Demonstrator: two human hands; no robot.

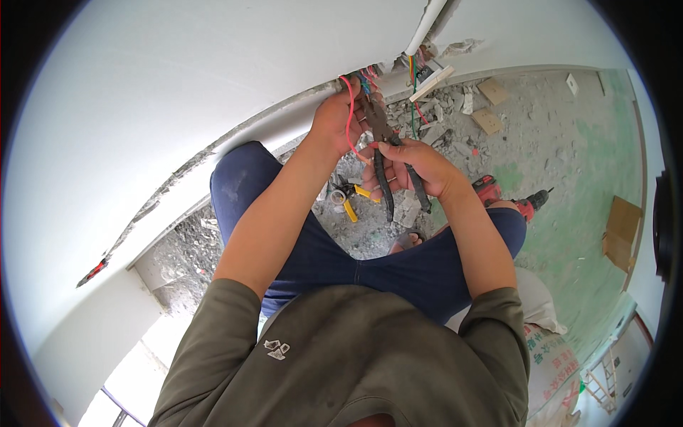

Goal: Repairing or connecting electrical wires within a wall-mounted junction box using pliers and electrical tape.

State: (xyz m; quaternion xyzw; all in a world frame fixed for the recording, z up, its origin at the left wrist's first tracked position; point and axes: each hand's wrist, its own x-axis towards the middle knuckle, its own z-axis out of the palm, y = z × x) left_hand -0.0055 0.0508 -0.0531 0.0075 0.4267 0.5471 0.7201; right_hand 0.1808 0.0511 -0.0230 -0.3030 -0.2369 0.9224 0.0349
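My right hand [420, 162] is closed around a pair of pliers [378, 122] with dark jaws and black handles. The jaws point up at a bundle of blue and red wires [367, 87] coming out of a broken opening in the wall. Beside the jaws, my left hand [336, 117] pinches the wires, its fingertips partly hidden at the opening. A loose red wire [350, 122] loops down across that hand toward the right one. Whether the jaws grip a wire cannot be made out.
A white socket plate [432, 83] hangs by wires to the right. Rubble [445, 124] covers the floor below the wall. Between my knees lie yellow-handled cutters [350, 209] and a tape roll [339, 196]. A red drill [525, 206] sits by my right knee, sacks [551, 359] behind.
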